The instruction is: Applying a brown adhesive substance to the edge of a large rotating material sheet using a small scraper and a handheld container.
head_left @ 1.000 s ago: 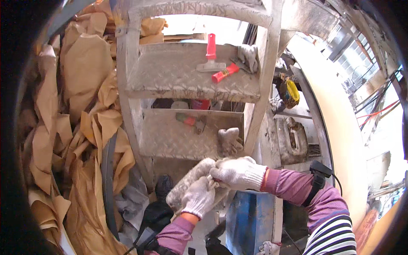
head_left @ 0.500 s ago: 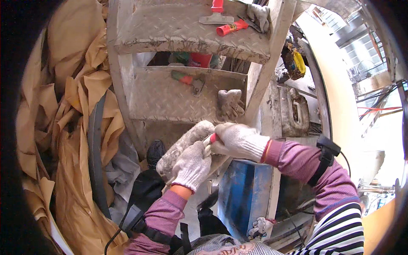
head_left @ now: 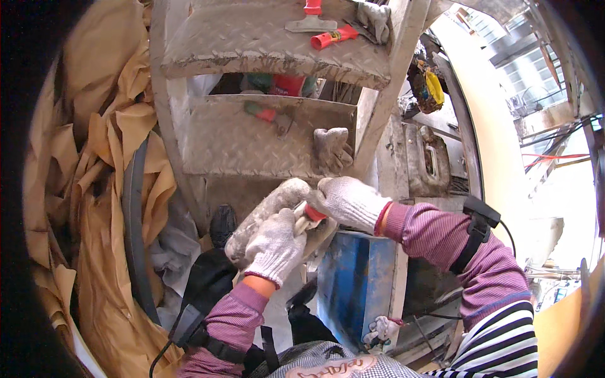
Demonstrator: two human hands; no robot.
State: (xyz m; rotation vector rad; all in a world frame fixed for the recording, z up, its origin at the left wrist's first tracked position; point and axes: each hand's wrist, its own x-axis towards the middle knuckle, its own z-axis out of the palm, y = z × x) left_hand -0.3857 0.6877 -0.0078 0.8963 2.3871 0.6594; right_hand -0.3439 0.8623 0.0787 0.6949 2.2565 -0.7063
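A small red-and-whitish piece [head_left: 314, 213], partly hidden, tilts in front of a long pad [head_left: 270, 199]. The pad, grubby off-white, slants.

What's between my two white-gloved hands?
Head view: a small red piece, kind unclear, shows between the left hand and the right hand.

We see a grey glove [head_left: 332, 150] at the front right corner of the lower step [head_left: 227, 142], a green-and-red-handled tool [head_left: 266, 114] near its back edge, and a red-handled scraper [head_left: 310, 25] on the upper step [head_left: 233, 44].
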